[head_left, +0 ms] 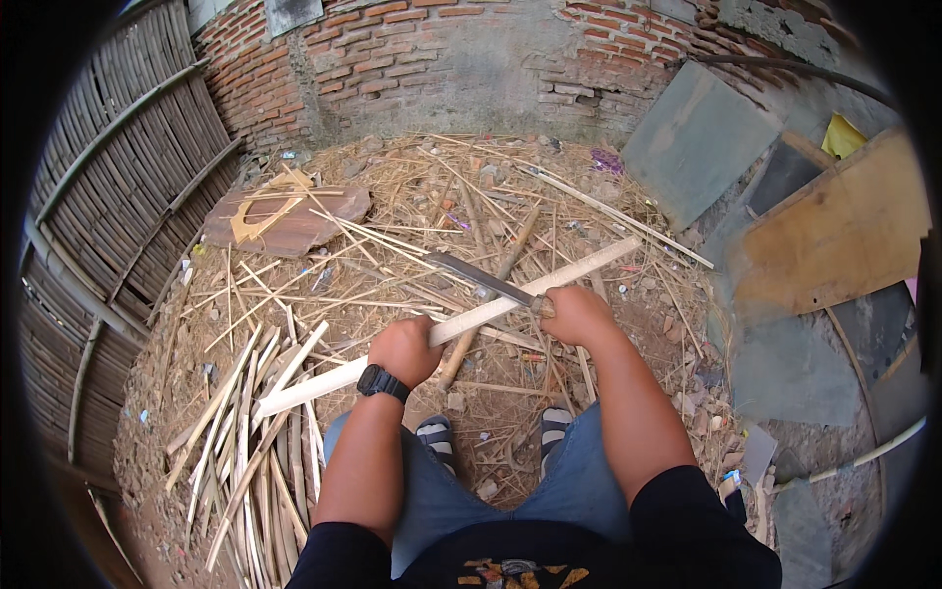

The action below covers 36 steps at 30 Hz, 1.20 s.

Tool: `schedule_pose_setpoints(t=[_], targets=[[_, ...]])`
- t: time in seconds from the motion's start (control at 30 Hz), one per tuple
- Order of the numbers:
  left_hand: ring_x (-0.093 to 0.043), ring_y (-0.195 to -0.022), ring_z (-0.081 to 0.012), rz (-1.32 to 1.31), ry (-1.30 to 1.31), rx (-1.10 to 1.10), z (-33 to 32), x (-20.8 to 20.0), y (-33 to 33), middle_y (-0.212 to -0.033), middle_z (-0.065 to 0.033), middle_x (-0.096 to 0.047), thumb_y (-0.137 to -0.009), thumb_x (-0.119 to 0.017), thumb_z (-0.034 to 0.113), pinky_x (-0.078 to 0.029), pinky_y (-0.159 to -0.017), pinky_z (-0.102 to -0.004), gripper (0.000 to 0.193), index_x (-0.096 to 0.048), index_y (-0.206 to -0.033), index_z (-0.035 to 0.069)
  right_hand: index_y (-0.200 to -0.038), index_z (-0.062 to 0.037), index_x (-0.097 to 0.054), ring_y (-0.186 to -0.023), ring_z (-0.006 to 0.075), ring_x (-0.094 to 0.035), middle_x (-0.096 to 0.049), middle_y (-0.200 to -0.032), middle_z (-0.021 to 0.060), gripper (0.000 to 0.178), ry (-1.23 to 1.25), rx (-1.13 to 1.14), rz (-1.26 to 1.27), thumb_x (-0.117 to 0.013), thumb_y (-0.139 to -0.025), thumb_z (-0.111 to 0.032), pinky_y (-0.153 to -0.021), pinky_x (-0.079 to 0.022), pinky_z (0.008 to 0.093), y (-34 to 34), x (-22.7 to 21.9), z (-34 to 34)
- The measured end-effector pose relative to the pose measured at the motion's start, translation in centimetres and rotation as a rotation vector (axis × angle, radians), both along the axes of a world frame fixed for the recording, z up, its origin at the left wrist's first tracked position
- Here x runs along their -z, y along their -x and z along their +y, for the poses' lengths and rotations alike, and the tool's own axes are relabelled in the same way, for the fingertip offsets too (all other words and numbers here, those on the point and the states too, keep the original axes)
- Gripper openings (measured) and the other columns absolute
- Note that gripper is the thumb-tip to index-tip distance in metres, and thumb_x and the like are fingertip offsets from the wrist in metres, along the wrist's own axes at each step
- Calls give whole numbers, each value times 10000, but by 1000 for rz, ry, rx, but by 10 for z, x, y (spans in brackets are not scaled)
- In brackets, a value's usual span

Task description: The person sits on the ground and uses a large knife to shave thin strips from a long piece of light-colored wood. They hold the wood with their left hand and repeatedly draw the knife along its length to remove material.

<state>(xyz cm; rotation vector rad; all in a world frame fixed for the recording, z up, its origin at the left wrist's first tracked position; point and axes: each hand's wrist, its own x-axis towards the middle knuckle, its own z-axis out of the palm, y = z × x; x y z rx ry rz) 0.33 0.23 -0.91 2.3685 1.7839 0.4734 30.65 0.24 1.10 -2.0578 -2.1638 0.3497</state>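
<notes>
A long, pale split bamboo strip [481, 316] slants across in front of me, from lower left to upper right. Closed around it left of its middle is my left hand [404, 348], with a dark watch on the wrist. My right hand [577, 316] is wrapped round the handle of a machete [481, 277]. Its dark blade points up and left, crossing over the strip just beside my right fist. Whether the edge touches the strip I cannot tell. Below my left hand, a pile of split bamboo strips [245, 461] lies on the ground.
Loose sticks, stones and scraps cover the dirt. A brown board [324, 216] with cut pieces lies far left. A woven bamboo fence [118, 187] stands left, a brick wall [442, 74] behind. Grey and tan sheets [824, 226] lean at right. My sandalled feet [437, 437] are below.
</notes>
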Motion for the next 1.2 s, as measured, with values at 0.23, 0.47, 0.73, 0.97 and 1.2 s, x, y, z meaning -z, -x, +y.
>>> schedule_pose_setpoints(t=[0.23, 0.47, 0.73, 0.97, 1.2], targets=[[-729, -865, -412, -63, -26, -20, -2, -4, 10, -897, -207, -750, -825, -807, 355, -586, -788, -520, 302, -745, -938, 82, -1120, -81, -742, -1039, 379, -728, -762, -1066, 174, 422, 51, -146, -19, -802, -811, -362, -918, -577, 503, 20, -10, -18], [-728, -870, -412, -45, 3, -56, -3, -9, 4, -900, -202, -750, -829, -806, 350, -586, -787, -516, 288, -746, -929, 86, -1130, -90, -752, -1059, 378, -722, -758, -1110, 173, 417, -31, 121, 91, -795, -819, -365, -930, -570, 489, -12, -2, -3], [-723, -836, -411, -115, -63, -29, -3, -2, 6, -868, -186, -744, -826, -813, 351, -579, -764, -517, 288, -728, -886, 83, -1284, -118, -736, -1111, 368, -715, -754, -1155, 188, 516, 74, -90, 59, -788, -825, -348, -976, -561, 473, 10, -16, -14], [-720, -831, -411, -68, -65, -59, -1, -5, 5, -854, -182, -736, -816, -825, 371, -575, -749, -519, 324, -706, -872, 75, -1207, -86, -745, -1079, 376, -721, -760, -1097, 193, 477, -36, 81, 125, -797, -817, -357, -948, -566, 483, -11, -3, -6], [-725, -835, -399, -76, -64, -40, -3, -2, 5, -858, -167, -740, -814, -836, 348, -577, -742, -507, 302, -713, -884, 81, -1084, -95, -758, -1042, 374, -723, -756, -1050, 178, 402, 39, -135, 69, -798, -791, -367, -903, -573, 482, 5, -8, -10]])
